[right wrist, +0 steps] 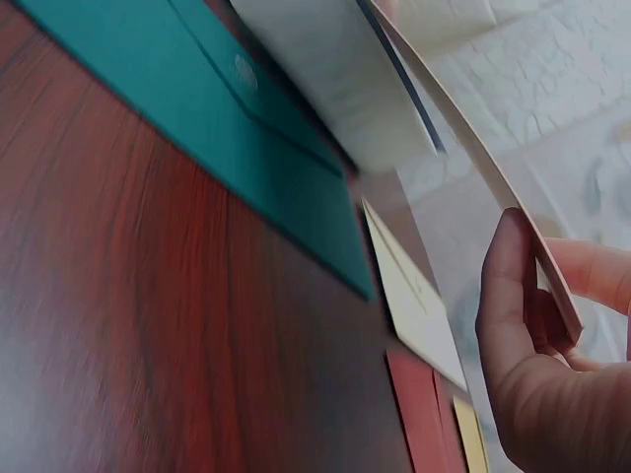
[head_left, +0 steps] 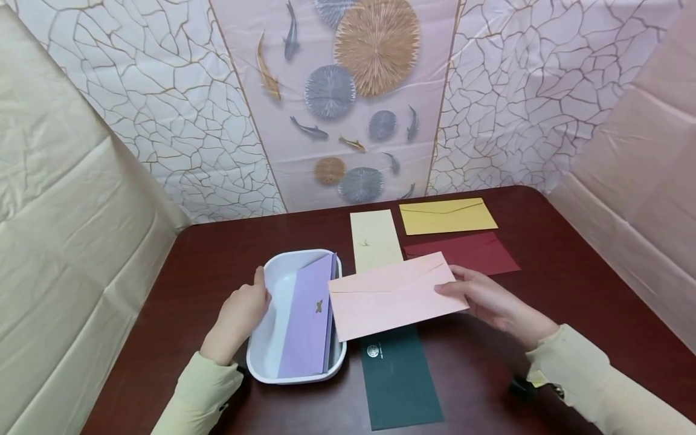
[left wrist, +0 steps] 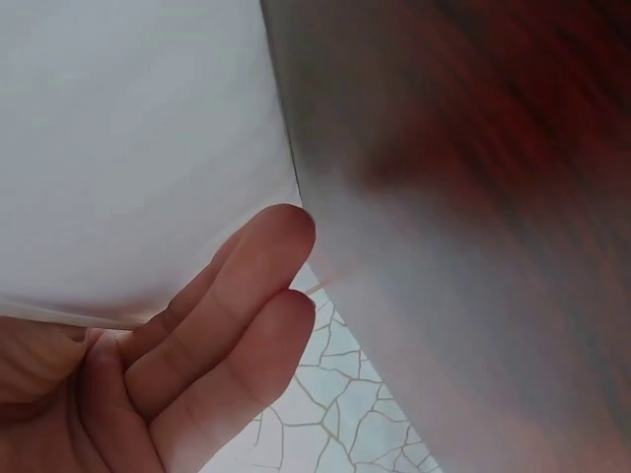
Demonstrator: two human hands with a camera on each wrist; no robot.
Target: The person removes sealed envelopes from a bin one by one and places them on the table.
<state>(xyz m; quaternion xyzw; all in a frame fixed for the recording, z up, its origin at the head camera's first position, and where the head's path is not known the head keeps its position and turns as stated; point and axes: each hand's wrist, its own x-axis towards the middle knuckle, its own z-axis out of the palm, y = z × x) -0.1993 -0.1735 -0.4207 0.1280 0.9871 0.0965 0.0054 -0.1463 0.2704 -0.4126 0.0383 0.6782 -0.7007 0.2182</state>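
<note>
My left hand [head_left: 239,317] grips the left rim of a white plastic basin [head_left: 274,326], its thumb at the rim and its fingers [left wrist: 227,296] against the outer wall in the left wrist view. Inside the basin leans a purple envelope [head_left: 304,335] with a small gold ornament, a darker edge showing behind it. My right hand [head_left: 497,305] pinches a pink envelope [head_left: 394,302] by its right end, thumb on the near face. The pink envelope is held up off the table, its left end overlapping the basin's right rim in the head view.
A dark green envelope [head_left: 402,383] lies right of the basin, partly behind the pink one. Farther back lie a cream envelope [head_left: 375,238], a dark red envelope [head_left: 478,251] and a yellow envelope [head_left: 448,216]. Patterned cloth [head_left: 185,109] hangs behind the dark wooden table [head_left: 206,254].
</note>
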